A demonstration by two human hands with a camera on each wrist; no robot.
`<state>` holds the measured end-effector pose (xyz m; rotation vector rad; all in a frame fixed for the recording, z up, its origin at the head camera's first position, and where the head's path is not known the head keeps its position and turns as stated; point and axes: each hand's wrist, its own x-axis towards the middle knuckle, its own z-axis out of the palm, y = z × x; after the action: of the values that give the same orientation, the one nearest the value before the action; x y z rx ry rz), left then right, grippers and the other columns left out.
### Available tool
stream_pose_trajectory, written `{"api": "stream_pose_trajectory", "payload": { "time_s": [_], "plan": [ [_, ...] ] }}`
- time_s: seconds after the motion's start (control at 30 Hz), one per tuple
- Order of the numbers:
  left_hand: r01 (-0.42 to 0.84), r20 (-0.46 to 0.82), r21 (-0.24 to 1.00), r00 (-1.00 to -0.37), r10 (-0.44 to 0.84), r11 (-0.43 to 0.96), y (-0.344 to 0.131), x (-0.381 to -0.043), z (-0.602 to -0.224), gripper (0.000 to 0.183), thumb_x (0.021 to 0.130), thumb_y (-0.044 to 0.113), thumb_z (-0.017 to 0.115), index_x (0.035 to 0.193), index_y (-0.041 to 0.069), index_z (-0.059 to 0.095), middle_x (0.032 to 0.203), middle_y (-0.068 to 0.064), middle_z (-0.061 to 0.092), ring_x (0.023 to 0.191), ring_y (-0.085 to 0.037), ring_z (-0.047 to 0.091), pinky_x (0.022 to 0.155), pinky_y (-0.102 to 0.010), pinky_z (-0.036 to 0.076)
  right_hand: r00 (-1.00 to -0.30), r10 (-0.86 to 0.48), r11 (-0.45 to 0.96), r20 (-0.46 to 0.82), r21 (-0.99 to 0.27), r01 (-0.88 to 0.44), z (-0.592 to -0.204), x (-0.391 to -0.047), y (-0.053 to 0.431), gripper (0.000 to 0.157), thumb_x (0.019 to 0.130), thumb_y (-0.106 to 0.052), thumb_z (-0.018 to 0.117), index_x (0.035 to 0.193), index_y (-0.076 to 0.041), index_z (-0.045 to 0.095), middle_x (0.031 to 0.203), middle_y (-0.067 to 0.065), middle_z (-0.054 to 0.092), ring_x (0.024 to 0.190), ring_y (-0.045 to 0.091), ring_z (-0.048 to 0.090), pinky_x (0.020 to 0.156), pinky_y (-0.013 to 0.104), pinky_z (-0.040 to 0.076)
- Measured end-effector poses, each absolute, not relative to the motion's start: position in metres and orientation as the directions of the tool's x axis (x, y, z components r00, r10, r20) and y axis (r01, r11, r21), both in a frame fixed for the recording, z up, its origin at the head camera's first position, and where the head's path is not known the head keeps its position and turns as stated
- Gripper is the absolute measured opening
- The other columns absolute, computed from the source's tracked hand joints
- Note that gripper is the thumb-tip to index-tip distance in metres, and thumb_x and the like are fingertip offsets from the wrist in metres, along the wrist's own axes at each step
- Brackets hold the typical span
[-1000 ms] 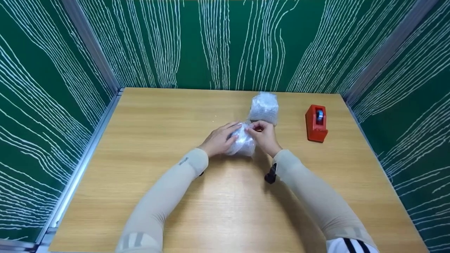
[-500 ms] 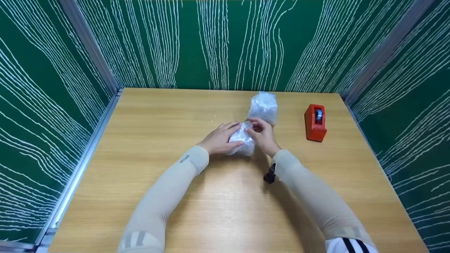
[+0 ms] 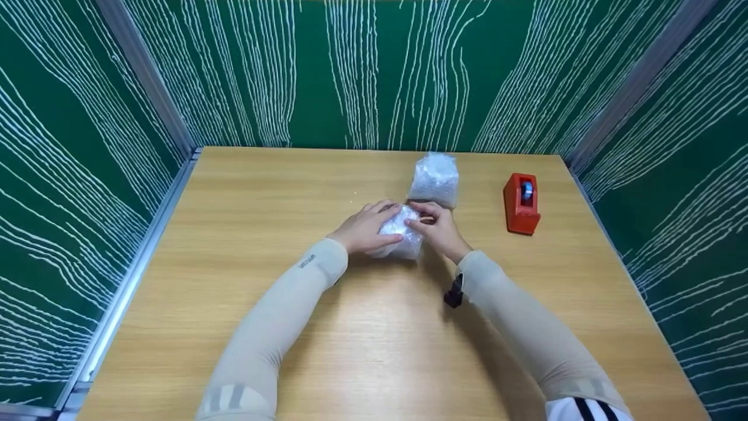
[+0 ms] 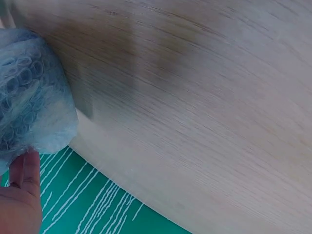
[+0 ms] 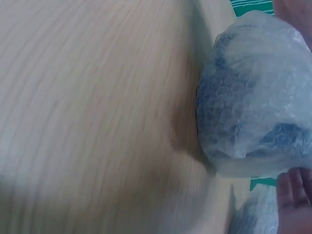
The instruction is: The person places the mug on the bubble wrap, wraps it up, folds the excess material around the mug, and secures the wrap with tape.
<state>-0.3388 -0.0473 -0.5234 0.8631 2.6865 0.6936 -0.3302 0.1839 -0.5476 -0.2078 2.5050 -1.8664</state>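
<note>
A bubble-wrapped bundle [image 3: 405, 250] sits on the table in the head view, between both hands. My left hand [image 3: 363, 230] holds it from the left, fingers over the far top and thumb across the near side. On the right, my right hand [image 3: 442, 231] pinches the wrap at the bundle's upper right edge between thumb and fingers. Close up in the right wrist view, the bundle [image 5: 253, 92] is rounded, with bubbles and overlapping layers of film; its contents are hidden. The left wrist view shows the bundle [image 4: 34, 92] with fingertips at its edge.
Just behind the hands stands a second bubble-wrapped bundle [image 3: 434, 178]. A red tape dispenser [image 3: 521, 204] with a blue roll is at the right of the wooden table [image 3: 263, 193]. Green panels [image 3: 403, 76] with white lines enclose the back and sides.
My left thumb has slid down toward the near side of the bundle. My right fingers have shifted slightly at the wrap's upper right edge. The bundle stays in about the same place.
</note>
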Motion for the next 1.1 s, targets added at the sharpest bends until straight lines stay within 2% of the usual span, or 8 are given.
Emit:
{"api": "stream_pose_trajectory", "payload": {
  "time_s": [0.07, 0.17, 0.3, 0.47, 0.6, 0.83, 1.03, 1.1],
  "plan": [
    [0.479, -0.082, 0.511, -0.8, 0.595, 0.714, -0.047, -0.339, -0.523, 0.084, 0.104, 0.064, 0.06, 0.174, 0.029, 0.029, 0.181, 0.002, 0.025, 0.166, -0.029, 0.025, 0.134, -0.054, 0.031, -0.988, -0.154, 0.3, 0.03, -0.951, -0.076, -0.548, -0.33, 0.188, 0.051, 0.099, -0.01, 0.079, 0.147, 0.001, 0.065, 0.147, 0.021, 0.059, 0.128, 0.028, 0.062, 0.107, 0.028, 0.057],
    [0.475, -0.082, 0.521, -0.799, 0.596, 0.709, -0.048, -0.34, -0.523, 0.084, 0.102, 0.063, 0.063, 0.173, 0.032, 0.03, 0.179, 0.001, 0.027, 0.165, -0.029, 0.025, 0.133, -0.055, 0.032, -0.979, -0.204, 0.32, -0.023, -0.946, -0.045, -0.548, -0.33, 0.193, 0.056, 0.1, -0.016, 0.078, 0.153, -0.004, 0.061, 0.157, 0.017, 0.055, 0.143, 0.034, 0.055, 0.122, 0.044, 0.049],
    [0.467, -0.08, 0.556, -0.793, 0.604, 0.687, -0.049, -0.34, -0.523, 0.084, 0.1, 0.062, 0.068, 0.172, 0.033, 0.033, 0.177, 0.002, 0.03, 0.164, -0.028, 0.03, 0.132, -0.054, 0.034, -0.966, -0.249, 0.334, -0.071, -0.942, -0.017, -0.547, -0.327, 0.197, 0.062, 0.1, -0.019, 0.08, 0.157, -0.009, 0.058, 0.16, 0.015, 0.056, 0.145, 0.036, 0.054, 0.125, 0.053, 0.044],
    [0.443, -0.1, 0.61, -0.78, 0.618, 0.657, -0.052, -0.339, -0.524, 0.084, 0.101, 0.058, 0.07, 0.172, 0.035, 0.031, 0.179, 0.004, 0.027, 0.163, -0.028, 0.034, 0.132, -0.054, 0.035, -0.961, -0.269, 0.354, -0.06, -0.935, -0.04, -0.548, -0.325, 0.2, 0.062, 0.097, -0.016, 0.083, 0.154, -0.009, 0.061, 0.153, 0.015, 0.064, 0.134, 0.036, 0.061, 0.118, 0.048, 0.051],
    [0.417, -0.108, 0.643, -0.781, 0.615, 0.643, -0.053, -0.337, -0.525, 0.085, 0.101, 0.054, 0.071, 0.173, 0.036, 0.029, 0.181, 0.004, 0.022, 0.166, -0.03, 0.029, 0.133, -0.055, 0.032, -0.959, -0.28, 0.371, -0.053, -0.927, -0.057, -0.547, -0.319, 0.201, 0.063, 0.095, -0.018, 0.086, 0.153, -0.014, 0.063, 0.148, 0.01, 0.068, 0.129, 0.032, 0.063, 0.109, 0.036, 0.056],
    [0.448, -0.014, 0.684, -0.781, 0.624, 0.576, -0.057, -0.335, -0.528, 0.076, 0.101, 0.038, 0.076, 0.168, 0.022, 0.044, 0.176, -0.007, 0.034, 0.162, -0.031, 0.037, 0.134, -0.048, 0.032, -0.94, -0.341, 0.317, -0.012, -0.943, -0.103, -0.551, -0.313, 0.203, 0.072, 0.092, -0.009, 0.086, 0.158, -0.005, 0.056, 0.146, 0.02, 0.066, 0.123, 0.031, 0.064, 0.098, 0.022, 0.057],
    [0.4, -0.076, 0.69, -0.789, 0.61, 0.603, -0.054, -0.327, -0.52, 0.065, 0.104, 0.035, 0.068, 0.165, 0.038, 0.046, 0.18, -0.008, 0.024, 0.162, -0.035, 0.034, 0.132, -0.058, 0.033, -0.952, -0.305, 0.314, 0.037, -0.939, -0.137, -0.556, -0.309, 0.201, 0.073, 0.089, -0.006, 0.088, 0.155, 0.001, 0.057, 0.135, 0.024, 0.071, 0.111, 0.026, 0.068, 0.093, 0.019, 0.057],
    [0.415, -0.092, 0.66, -0.783, 0.615, 0.627, -0.051, -0.325, -0.516, 0.062, 0.105, 0.032, 0.063, 0.164, 0.041, 0.047, 0.182, -0.011, 0.019, 0.164, -0.037, 0.03, 0.132, -0.059, 0.032, -0.956, -0.287, 0.312, 0.063, -0.937, -0.156, -0.558, -0.308, 0.2, 0.073, 0.087, -0.005, 0.089, 0.152, 0.004, 0.058, 0.132, 0.025, 0.072, 0.109, 0.026, 0.069, 0.098, 0.028, 0.06]
  ]
}}
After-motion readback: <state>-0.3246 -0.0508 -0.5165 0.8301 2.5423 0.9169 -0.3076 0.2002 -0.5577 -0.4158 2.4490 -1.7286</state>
